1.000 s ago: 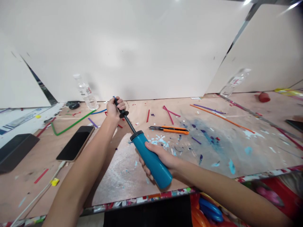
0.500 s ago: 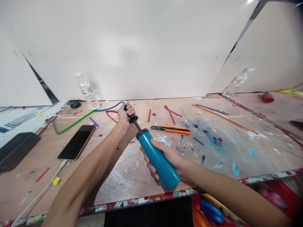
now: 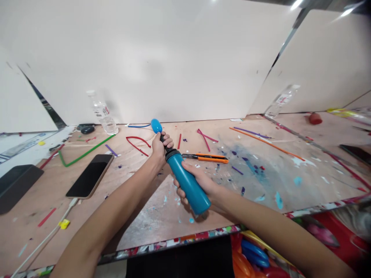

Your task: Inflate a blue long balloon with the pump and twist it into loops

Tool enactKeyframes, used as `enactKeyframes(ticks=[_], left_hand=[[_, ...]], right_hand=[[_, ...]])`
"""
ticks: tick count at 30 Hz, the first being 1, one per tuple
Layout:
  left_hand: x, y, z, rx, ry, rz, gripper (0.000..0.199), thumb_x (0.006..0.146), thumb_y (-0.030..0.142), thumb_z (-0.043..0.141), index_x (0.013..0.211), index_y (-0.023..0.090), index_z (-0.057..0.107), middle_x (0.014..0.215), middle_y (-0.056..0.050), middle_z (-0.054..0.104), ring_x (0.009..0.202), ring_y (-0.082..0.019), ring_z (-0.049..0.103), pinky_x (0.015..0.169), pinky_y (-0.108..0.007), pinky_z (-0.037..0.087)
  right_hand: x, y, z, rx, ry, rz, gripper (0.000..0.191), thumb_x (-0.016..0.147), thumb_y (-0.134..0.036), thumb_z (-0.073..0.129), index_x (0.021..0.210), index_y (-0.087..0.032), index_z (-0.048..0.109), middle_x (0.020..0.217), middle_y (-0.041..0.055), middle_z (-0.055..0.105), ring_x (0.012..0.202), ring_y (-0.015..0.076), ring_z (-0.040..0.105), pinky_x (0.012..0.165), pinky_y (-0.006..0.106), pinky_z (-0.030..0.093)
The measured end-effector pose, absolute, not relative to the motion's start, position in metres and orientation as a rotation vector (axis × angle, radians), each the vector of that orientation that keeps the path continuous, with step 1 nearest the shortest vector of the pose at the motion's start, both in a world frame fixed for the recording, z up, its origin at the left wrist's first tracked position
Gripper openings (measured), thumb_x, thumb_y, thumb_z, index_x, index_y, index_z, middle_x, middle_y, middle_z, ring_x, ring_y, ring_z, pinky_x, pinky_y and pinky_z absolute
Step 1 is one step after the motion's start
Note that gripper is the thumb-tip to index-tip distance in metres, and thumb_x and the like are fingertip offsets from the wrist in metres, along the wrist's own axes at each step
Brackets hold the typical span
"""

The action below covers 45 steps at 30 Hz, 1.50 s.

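Note:
My right hand (image 3: 197, 179) is wrapped round the teal barrel of a balloon hand pump (image 3: 189, 185), which is tilted above the table. My left hand (image 3: 161, 146) closes round the pump's black nozzle end, pressed in close to the barrel. Just beyond my left fingers a blue long balloon (image 3: 156, 126) has a small round swelling. Its thin flat tail lies off to the left along the table. Beside the pump lies an orange utility knife (image 3: 207, 158). A red uninflated balloon (image 3: 136, 142) rests left of my left hand.
A phone (image 3: 90, 175) on a white cable lies at left, near a dark box (image 3: 19, 185). Water bottles (image 3: 102, 114) stand against the white panel (image 3: 174, 61). Green (image 3: 87, 152) and orange (image 3: 266, 143) uninflated balloons lie about. Inflated balloons (image 3: 255, 253) fill the space below the table edge.
The pump's rod has gone into the barrel as my hands came together. The blue balloon has swollen at its near end, and its tail has shifted. The view has shifted slightly.

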State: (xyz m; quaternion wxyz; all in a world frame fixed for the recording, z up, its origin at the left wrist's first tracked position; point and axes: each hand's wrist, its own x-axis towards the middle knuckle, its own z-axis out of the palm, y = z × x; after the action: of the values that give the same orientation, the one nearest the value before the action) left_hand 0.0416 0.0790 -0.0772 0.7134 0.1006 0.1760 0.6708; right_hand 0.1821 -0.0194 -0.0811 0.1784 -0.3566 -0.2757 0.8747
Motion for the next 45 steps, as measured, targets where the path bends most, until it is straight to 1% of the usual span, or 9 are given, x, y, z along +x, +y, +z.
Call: enactKeyframes(ticks=[3, 8, 12, 17, 27, 32, 36, 41, 45], left_hand=[[0.040, 0.077, -0.075, 0.291, 0.442, 1.465, 0.024, 0.097, 0.026, 0.036, 0.075, 0.018, 0.042, 0.053, 0.007, 0.034, 0.033, -0.003, 0.032, 0.036, -0.015, 0.029], [0.035, 0.084, -0.061, 0.379, 0.516, 1.416, 0.024, 0.095, 0.024, 0.035, 0.073, 0.019, 0.041, 0.050, 0.008, 0.031, 0.030, -0.004, 0.026, 0.030, -0.016, 0.019], [0.004, 0.102, -0.052, 0.381, 0.540, 1.450, 0.024, 0.093, 0.020, 0.037, 0.070, 0.018, 0.041, 0.049, 0.008, 0.032, 0.029, -0.003, 0.028, 0.030, -0.015, 0.019], [-0.035, 0.116, -0.050, 0.320, 0.535, 1.532, 0.028, 0.095, 0.018, 0.033, 0.067, 0.017, 0.040, 0.047, 0.007, 0.033, 0.028, -0.003, 0.028, 0.029, -0.014, 0.021], [0.020, 0.086, -0.031, 0.329, 0.399, 1.360, 0.026, 0.097, 0.032, 0.039, 0.078, 0.017, 0.047, 0.057, 0.005, 0.047, 0.038, -0.003, 0.044, 0.041, -0.015, 0.039], [0.036, 0.072, -0.022, 0.385, 0.434, 1.392, 0.030, 0.098, 0.034, 0.037, 0.073, 0.018, 0.045, 0.047, 0.009, 0.028, 0.030, -0.004, 0.029, 0.033, -0.016, 0.027], [0.020, 0.086, -0.021, 0.382, 0.459, 1.446, 0.031, 0.098, 0.031, 0.036, 0.071, 0.018, 0.044, 0.046, 0.009, 0.028, 0.029, -0.003, 0.027, 0.031, -0.015, 0.022], [-0.022, 0.109, 0.003, 0.433, 0.476, 1.531, 0.035, 0.099, 0.030, 0.031, 0.068, 0.017, 0.042, 0.044, 0.008, 0.027, 0.028, -0.001, 0.026, 0.032, -0.012, 0.021], [-0.018, 0.095, 0.017, 0.543, 0.411, 1.526, 0.034, 0.099, 0.031, 0.031, 0.071, 0.017, 0.044, 0.044, 0.008, 0.027, 0.028, -0.001, 0.026, 0.031, -0.013, 0.019]], right_hand=[[0.182, -0.020, -0.081, -0.988, -0.758, 2.478, 0.054, 0.091, -0.064, 0.031, 0.083, -0.015, 0.052, 0.056, 0.0022, 0.056, 0.044, 0.0123, 0.055, 0.044, 0.022, 0.046], [0.173, -0.033, -0.079, -0.935, -0.686, 2.401, 0.051, 0.093, -0.062, 0.033, 0.086, -0.015, 0.052, 0.063, 0.0008, 0.058, 0.048, 0.0108, 0.057, 0.047, 0.021, 0.047], [0.164, -0.056, -0.089, -0.942, -0.803, 2.490, 0.064, 0.088, -0.072, 0.029, 0.079, -0.014, 0.054, 0.058, 0.0041, 0.059, 0.046, 0.0129, 0.058, 0.045, 0.023, 0.048], [0.159, -0.070, -0.102, -0.810, -0.945, 2.458, 0.061, 0.073, -0.077, 0.051, 0.080, -0.016, 0.049, 0.054, 0.0020, 0.058, 0.045, 0.0147, 0.058, 0.043, 0.024, 0.047], [0.176, -0.036, -0.064, -0.846, -0.875, 2.349, 0.047, 0.090, -0.063, 0.041, 0.090, -0.017, 0.050, 0.065, -0.0004, 0.058, 0.051, 0.0114, 0.056, 0.048, 0.023, 0.048], [0.177, -0.030, -0.061, -0.850, -0.934, 2.225, 0.040, 0.088, -0.058, 0.049, 0.096, -0.019, 0.049, 0.067, -0.0012, 0.060, 0.050, 0.0114, 0.057, 0.046, 0.023, 0.048], [0.165, -0.039, -0.067, -0.884, -0.947, 2.201, 0.045, 0.086, -0.063, 0.048, 0.097, -0.018, 0.048, 0.065, -0.0012, 0.059, 0.048, 0.0115, 0.058, 0.046, 0.023, 0.048], [0.152, -0.060, -0.086, -0.858, -1.043, 2.171, 0.057, 0.076, -0.068, 0.059, 0.103, -0.020, 0.043, 0.071, -0.0027, 0.059, 0.048, 0.0119, 0.059, 0.044, 0.025, 0.050], [0.158, -0.063, -0.082, -0.818, -1.096, 2.212, 0.062, 0.072, -0.069, 0.063, 0.106, -0.021, 0.042, 0.071, -0.0029, 0.059, 0.049, 0.0127, 0.059, 0.042, 0.026, 0.050]])
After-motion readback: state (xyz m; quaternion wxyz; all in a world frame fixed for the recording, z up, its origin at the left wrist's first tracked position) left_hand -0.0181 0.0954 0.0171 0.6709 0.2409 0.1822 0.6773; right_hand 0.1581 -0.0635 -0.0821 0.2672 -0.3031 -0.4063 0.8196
